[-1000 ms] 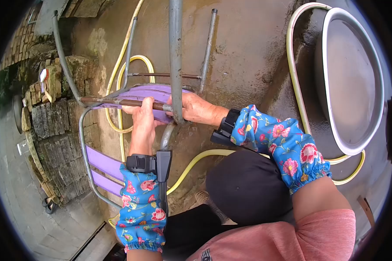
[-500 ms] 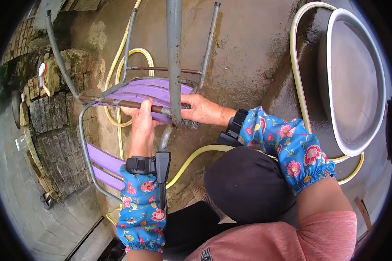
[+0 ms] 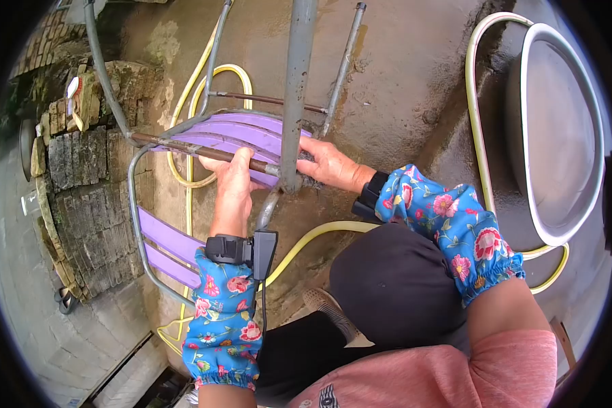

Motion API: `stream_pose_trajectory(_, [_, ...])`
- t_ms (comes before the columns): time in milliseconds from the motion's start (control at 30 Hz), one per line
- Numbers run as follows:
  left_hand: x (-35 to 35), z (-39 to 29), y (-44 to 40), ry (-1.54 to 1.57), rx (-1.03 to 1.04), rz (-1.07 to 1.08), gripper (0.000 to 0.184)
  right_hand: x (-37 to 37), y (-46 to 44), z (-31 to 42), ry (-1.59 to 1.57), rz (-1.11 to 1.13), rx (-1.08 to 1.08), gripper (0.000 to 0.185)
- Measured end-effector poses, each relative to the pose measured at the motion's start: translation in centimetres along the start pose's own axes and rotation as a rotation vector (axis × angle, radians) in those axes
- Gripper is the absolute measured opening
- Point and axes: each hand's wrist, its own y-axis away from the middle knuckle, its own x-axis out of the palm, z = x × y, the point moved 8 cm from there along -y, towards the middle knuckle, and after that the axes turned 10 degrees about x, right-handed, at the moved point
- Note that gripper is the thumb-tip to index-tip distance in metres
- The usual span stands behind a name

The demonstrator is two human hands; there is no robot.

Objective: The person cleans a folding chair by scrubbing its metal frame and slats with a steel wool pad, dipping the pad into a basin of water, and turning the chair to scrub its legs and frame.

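Note:
A chair with a grey tube frame and purple slats (image 3: 241, 129) lies tipped over on the wet ground. My left hand (image 3: 232, 187) is closed around its brown, rusty crossbar (image 3: 204, 150), thumb on top. On the far side of the upright grey leg (image 3: 298, 88), my right hand (image 3: 333, 166) has its fingers bent around a dark grey, wiry scrubber (image 3: 311, 182) against the chair's seat edge. The leg and fingers partly hide this scrubber. Lower left, the other purple slats (image 3: 170, 243) show inside the curved frame.
A large metal basin (image 3: 557, 136) with cloudy water stands at the right. A yellow hose (image 3: 306, 243) runs behind my knees, around the basin and in loops beside the chair. Stacked stone or tile (image 3: 81, 160) lines the left, with dark slippers (image 3: 66, 300) on the paving.
The chair and both hands sit slightly further right in view. My right hand has shifted a little along the seat edge, away from the leg; my left hand keeps its hold.

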Motion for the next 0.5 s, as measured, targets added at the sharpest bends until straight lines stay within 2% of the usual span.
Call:
stream_pose_trajectory(33, [-0.2,0.0,-0.5,0.000,0.007,-0.001,0.052,-0.8,-1.2,-2.0,0.144,-0.056,0.001,0.024])
stream_pose_trajectory(100, [-0.1,0.8,-0.5,-0.012,-0.068,0.058,0.055,-1.8,-2.9,-5.0,0.325,-0.103,0.165,0.023])
stream_pose_trajectory(167, [-0.5,0.7,-0.6,-0.021,-0.035,0.026,0.057,0.4,-3.4,-4.2,0.182,-0.050,-0.040,0.021])
stream_pose_trajectory(300, [-1.3,1.0,-0.2,-0.033,-0.022,0.109,0.059,3.4,-0.6,2.7,-0.086,0.221,-0.199,0.022])
stream_pose_trajectory(367, [-2.7,1.2,0.2,-0.096,-0.009,0.063,0.063,5.1,-1.2,-0.9,0.027,0.221,-0.259,0.027])
stream_pose_trajectory(400, [-3.5,1.9,0.0,-0.147,-0.009,0.027,0.066,5.3,-1.5,-2.7,0.116,0.226,-0.206,0.031])
stream_pose_trajectory(433, [-3.7,2.3,-0.1,-0.169,0.049,0.080,0.066,5.4,-2.1,-3.8,0.213,0.230,-0.150,0.035])
stream_pose_trajectory(500, [-4.3,3.5,-0.6,-0.199,0.107,0.132,0.069,6.3,-2.0,-4.0,0.276,0.253,-0.191,0.036])
